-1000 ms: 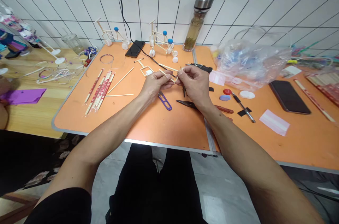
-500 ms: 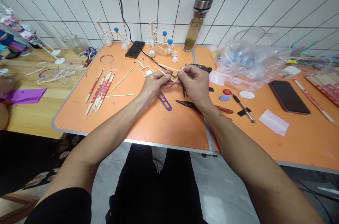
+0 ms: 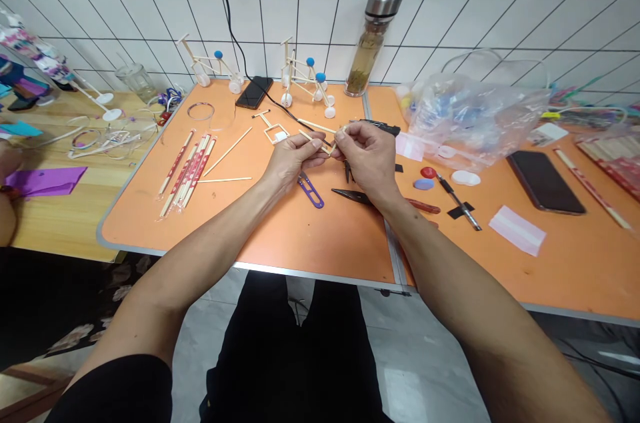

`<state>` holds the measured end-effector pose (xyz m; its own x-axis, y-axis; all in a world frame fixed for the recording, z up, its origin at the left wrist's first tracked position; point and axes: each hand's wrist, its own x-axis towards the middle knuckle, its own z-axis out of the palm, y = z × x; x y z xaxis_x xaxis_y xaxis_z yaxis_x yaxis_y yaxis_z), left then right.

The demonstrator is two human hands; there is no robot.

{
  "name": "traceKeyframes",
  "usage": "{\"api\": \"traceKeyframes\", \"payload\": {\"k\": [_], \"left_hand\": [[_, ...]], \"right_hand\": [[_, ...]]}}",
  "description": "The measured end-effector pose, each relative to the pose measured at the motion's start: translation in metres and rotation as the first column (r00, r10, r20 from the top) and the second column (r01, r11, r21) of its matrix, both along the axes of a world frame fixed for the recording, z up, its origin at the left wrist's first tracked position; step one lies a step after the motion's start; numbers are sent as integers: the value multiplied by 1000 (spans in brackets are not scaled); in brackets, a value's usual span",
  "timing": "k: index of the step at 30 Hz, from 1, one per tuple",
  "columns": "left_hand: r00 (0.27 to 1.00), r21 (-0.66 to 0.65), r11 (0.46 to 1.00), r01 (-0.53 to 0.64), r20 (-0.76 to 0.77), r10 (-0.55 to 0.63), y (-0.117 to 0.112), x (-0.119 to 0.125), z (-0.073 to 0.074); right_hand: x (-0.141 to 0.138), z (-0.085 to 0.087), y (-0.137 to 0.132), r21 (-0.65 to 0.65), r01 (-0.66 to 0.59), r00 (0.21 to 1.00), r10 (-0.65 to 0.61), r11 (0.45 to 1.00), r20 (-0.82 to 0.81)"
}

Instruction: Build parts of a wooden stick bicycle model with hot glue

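Note:
My left hand (image 3: 290,161) is closed in a pinch on a thin wooden stick (image 3: 306,135) above the orange table. Close beside it, my right hand (image 3: 371,159) pinches the far end of short wooden pieces that meet at an angle between the two hands. My fingers partly cover where they join. Behind them lies a small wooden frame (image 3: 269,129) with a square end. Purple-handled snips (image 3: 311,191) rest just below my left hand. Pliers (image 3: 423,206) with red handles lie partly under my right wrist.
Wooden stick models with blue balls (image 3: 320,78) stand near the wall beside a phone (image 3: 255,93) and a tea bottle (image 3: 373,46). Wrapped chopsticks (image 3: 193,173) lie left. A plastic bag (image 3: 475,116), pen (image 3: 457,201) and second phone (image 3: 546,181) lie right. Another person's hand (image 3: 9,159) shows far left.
My hands keep almost the same pose on the wooden pieces. At the far left, a light-blue piece has come into view near the other person's hand.

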<state>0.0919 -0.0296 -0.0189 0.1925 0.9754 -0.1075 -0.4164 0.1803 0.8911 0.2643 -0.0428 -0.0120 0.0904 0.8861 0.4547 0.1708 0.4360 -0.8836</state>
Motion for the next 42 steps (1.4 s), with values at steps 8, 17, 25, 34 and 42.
{"api": "traceKeyframes", "payload": {"k": [8, 17, 25, 34, 42], "left_hand": [[999, -5, 1000, -11, -45, 11, 2, 0, -2], [999, -1, 1000, -8, -50, 8, 1, -1, -3], [998, -25, 1000, -19, -62, 17, 1, 0, -2], [999, -25, 1000, -17, -44, 16, 0, 0, -2], [999, -39, 999, -22, -36, 20, -1, 0, -1]], "right_hand": [[0, -1, 1, -5, -2, 1000, 2, 1000, 9], [0, -2, 1, 8, 8, 1000, -8, 1000, 5], [0, -1, 1, -7, 10, 1000, -10, 1000, 20], [-1, -1, 0, 7, 13, 1000, -13, 1000, -21], [-1, -2, 1, -3, 14, 1000, -14, 1000, -5]]}}
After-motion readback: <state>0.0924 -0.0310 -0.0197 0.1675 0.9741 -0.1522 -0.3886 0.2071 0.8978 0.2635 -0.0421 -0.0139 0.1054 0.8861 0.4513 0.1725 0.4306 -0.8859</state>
